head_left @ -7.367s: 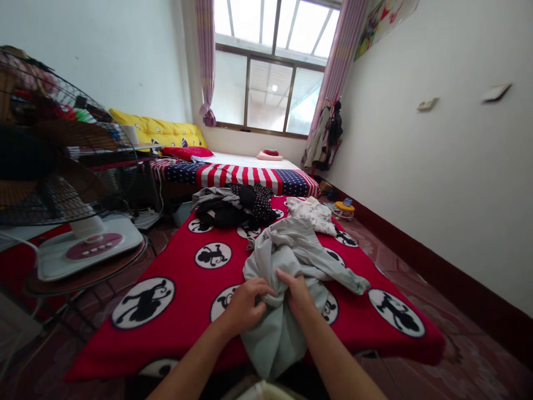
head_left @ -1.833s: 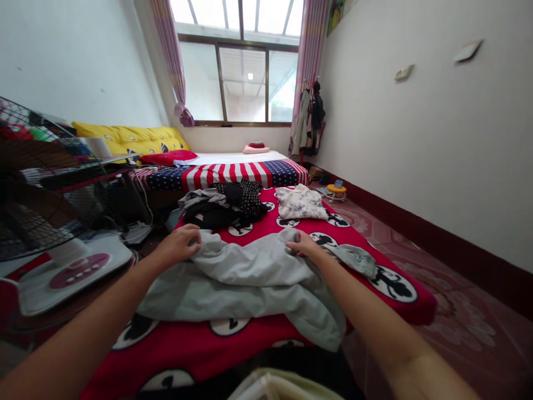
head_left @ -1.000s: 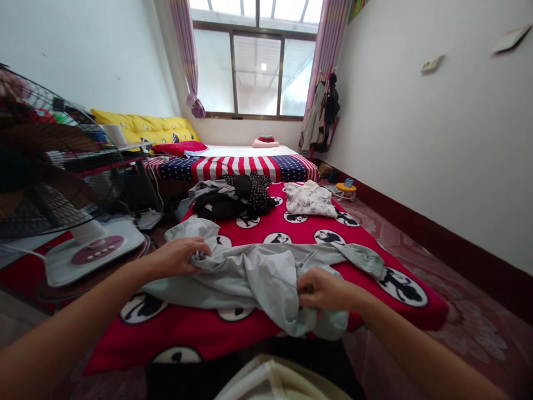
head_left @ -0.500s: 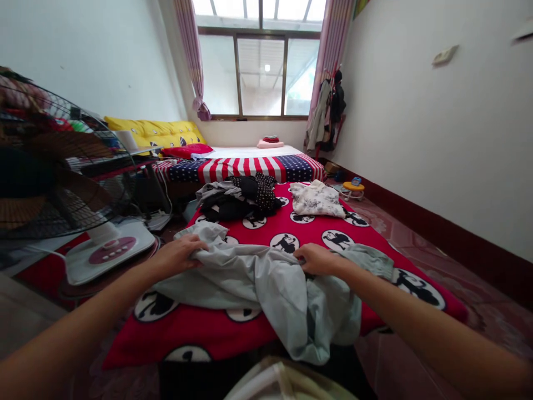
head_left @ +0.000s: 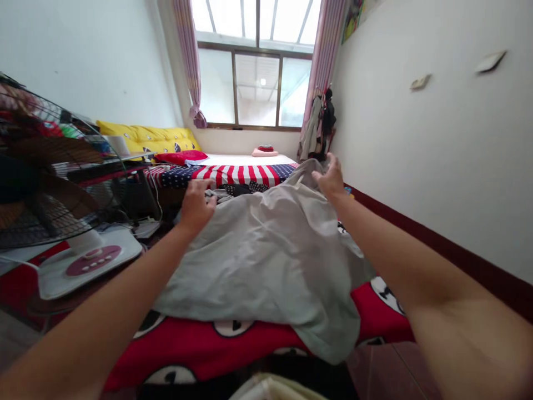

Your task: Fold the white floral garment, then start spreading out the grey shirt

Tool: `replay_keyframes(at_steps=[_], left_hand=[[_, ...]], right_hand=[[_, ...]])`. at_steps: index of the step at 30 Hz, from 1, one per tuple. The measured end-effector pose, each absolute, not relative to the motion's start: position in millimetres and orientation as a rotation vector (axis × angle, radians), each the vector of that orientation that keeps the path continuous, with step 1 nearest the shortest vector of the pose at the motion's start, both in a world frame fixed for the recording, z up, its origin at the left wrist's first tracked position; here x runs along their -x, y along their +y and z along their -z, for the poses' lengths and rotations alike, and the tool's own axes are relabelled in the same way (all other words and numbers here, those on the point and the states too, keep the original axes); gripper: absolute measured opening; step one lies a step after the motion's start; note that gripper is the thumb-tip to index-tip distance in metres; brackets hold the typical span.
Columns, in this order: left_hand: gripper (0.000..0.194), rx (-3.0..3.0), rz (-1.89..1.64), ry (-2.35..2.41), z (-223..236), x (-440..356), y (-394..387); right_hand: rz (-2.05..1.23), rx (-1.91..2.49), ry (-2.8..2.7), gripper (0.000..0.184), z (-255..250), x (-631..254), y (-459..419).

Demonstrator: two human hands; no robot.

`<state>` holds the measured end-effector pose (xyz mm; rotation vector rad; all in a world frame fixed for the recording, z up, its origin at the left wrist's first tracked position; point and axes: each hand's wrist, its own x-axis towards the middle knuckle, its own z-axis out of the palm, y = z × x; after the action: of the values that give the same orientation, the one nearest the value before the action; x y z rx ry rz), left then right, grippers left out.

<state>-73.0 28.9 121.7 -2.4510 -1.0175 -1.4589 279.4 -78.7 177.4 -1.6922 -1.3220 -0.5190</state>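
Observation:
A pale grey garment [head_left: 266,255] is stretched wide and lifted above the red blanket [head_left: 200,344] with black-and-white round figures. My left hand [head_left: 196,204] grips its far left edge, fingers closed on the cloth. My right hand [head_left: 331,179] holds the far right edge higher up, fingers pinched on the fabric. The raised cloth hides most of the dark clothes pile [head_left: 239,190] and the white patterned garment behind it.
A standing fan [head_left: 50,183] with its white base [head_left: 87,264] sits close on the left. Beyond lie a stars-and-stripes bed cover [head_left: 233,173], yellow cushions [head_left: 145,136] and a window. Hanging clothes [head_left: 318,130] are by the right wall. Red floor tiles [head_left: 375,366] run along the right.
Both hands have moved forward and up with the grey garment, spreading it out flat in the air; it was bunched on the blanket before. It now covers the clothes behind.

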Motion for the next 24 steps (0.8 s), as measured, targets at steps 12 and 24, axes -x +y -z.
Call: replay_keyframes(at_steps=[12, 24], left_hand=[[0.056, 3.009, 0.509, -0.823, 18.8, 170.0, -57.4], [0.066, 3.031, 0.268, -0.811, 25.3, 218.0, -47.9]], right_hand=[[0.152, 2.037, -1.490, 0.051, 21.3, -302.0, -231.3], [-0.586, 2.165, -1.967, 0.097, 12.6, -235.2, -317.6]])
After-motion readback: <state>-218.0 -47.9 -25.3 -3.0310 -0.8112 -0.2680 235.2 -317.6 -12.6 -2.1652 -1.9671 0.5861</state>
